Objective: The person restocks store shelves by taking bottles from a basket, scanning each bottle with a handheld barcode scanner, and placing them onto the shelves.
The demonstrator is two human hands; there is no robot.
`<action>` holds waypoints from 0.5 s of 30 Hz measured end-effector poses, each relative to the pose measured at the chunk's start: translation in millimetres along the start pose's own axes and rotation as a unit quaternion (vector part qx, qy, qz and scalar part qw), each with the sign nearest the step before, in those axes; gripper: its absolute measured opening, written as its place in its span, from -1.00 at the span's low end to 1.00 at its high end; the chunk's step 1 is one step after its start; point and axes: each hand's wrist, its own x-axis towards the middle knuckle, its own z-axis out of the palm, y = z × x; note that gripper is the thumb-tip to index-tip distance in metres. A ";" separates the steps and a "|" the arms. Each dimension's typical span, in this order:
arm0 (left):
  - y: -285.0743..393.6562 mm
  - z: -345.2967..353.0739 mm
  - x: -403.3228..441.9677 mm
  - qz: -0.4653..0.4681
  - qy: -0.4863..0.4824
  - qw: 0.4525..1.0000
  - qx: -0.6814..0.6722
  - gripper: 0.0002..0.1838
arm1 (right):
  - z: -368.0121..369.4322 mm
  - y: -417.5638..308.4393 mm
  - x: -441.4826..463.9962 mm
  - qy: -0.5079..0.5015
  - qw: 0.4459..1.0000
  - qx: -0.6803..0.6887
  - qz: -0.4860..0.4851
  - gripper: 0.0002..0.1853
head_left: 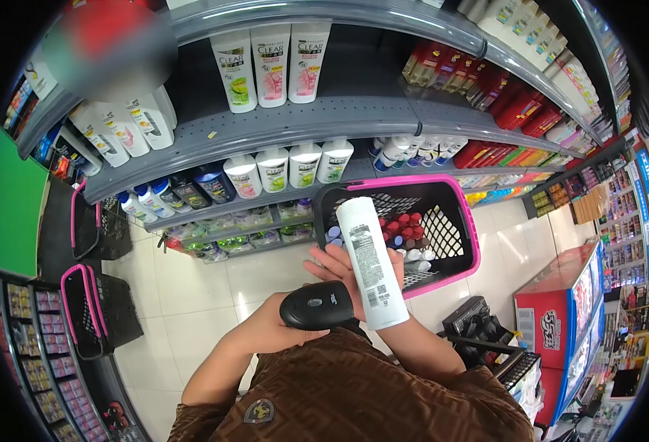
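My left hand [267, 324] is wrapped round a black handheld barcode scanner [317, 306], held low in front of my body. Across the palm and fingers of my right hand [333, 267] lies a white shampoo bottle [372, 265], its printed back label and barcode facing up. The right thumb rests along the bottle's right side, and the bottle hides much of that palm. The scanner is just left of the bottle's lower part. Beyond my right hand stands a black shopping basket with a pink rim [474, 243], holding red-capped, white and blue-topped bottles.
Ahead, a grey shelf [287, 125] carries upright shampoo bottles [271, 65] and a lower row of white bottles [273, 171]. Black-and-pink baskets [118, 309] stand at left. A red and blue display case [560, 324] is at right. Pale tiles [184, 287] cover the floor.
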 end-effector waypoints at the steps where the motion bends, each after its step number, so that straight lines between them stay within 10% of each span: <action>1: 0.4 -2.8 -0.4 0.030 -0.009 0.999 0.018 -0.66 | -0.5 2.8 2.2 0.023 1.000 -0.001 0.002 0.00; 9: -39.6 -17.7 33.9 0.168 0.053 0.982 -0.075 -0.49 | 2.6 14.8 7.3 0.036 0.999 0.021 0.030 0.04; 11: -42.0 -17.7 41.5 0.035 0.090 0.963 -0.251 -0.28 | -11.6 14.9 8.2 0.008 1.000 -0.011 0.021 0.02; 15: -39.8 -3.0 61.9 0.059 0.184 0.933 -0.303 0.08 | -13.9 21.4 15.4 0.063 0.992 -0.093 -0.053 -0.06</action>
